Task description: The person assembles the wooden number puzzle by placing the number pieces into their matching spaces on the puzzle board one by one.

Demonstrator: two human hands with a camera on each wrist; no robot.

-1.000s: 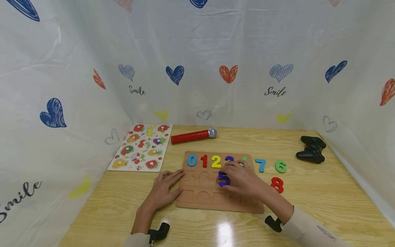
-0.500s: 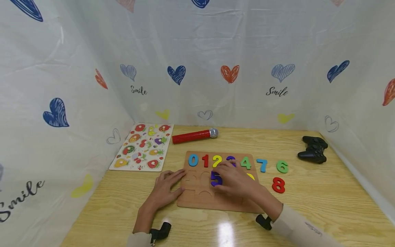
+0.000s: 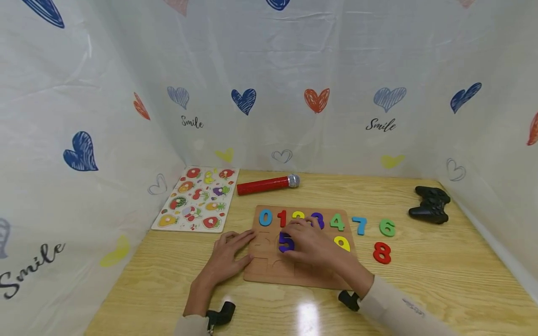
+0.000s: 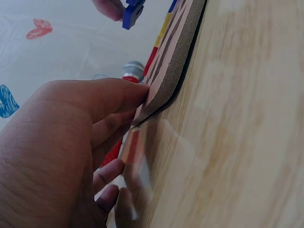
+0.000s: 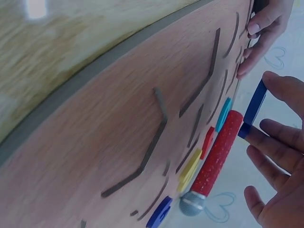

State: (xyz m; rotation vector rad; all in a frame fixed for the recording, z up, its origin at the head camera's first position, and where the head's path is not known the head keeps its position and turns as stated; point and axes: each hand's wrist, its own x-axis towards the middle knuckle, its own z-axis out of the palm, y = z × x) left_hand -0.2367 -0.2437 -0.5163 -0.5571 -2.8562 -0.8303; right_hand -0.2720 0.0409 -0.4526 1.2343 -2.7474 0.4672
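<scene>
- The wooden number board (image 3: 258,270) lies flat on the table (image 3: 428,280); its top row carries the blue 0 (image 3: 265,217), red 1 (image 3: 282,218), yellow 2 (image 3: 298,215), purple 3 (image 3: 318,221) and green 4 (image 3: 337,222).
- In the middle row, the yellow 9 (image 3: 342,243) is at the right end; bare recesses show at its left end and in the bottom row.
- The right hand (image 3: 311,245) has its grip closed on the purple 5 (image 3: 286,243), thumb at one end and a fingertip at the other; both wrist views show the piece raised clear of the board, above its middle row in the head view.
- The left hand (image 3: 227,256) has a loose, open grip, thumb and forefinger spread and touching the board's left edge.
- Right of the board, on the table: the blue 7 (image 3: 360,225), green 6 (image 3: 387,227) and red 8 (image 3: 382,252).
- Behind it lies a red microphone (image 3: 265,185); a fruit board (image 3: 196,198) lies back left, a black game controller (image 3: 430,205) back right.
</scene>
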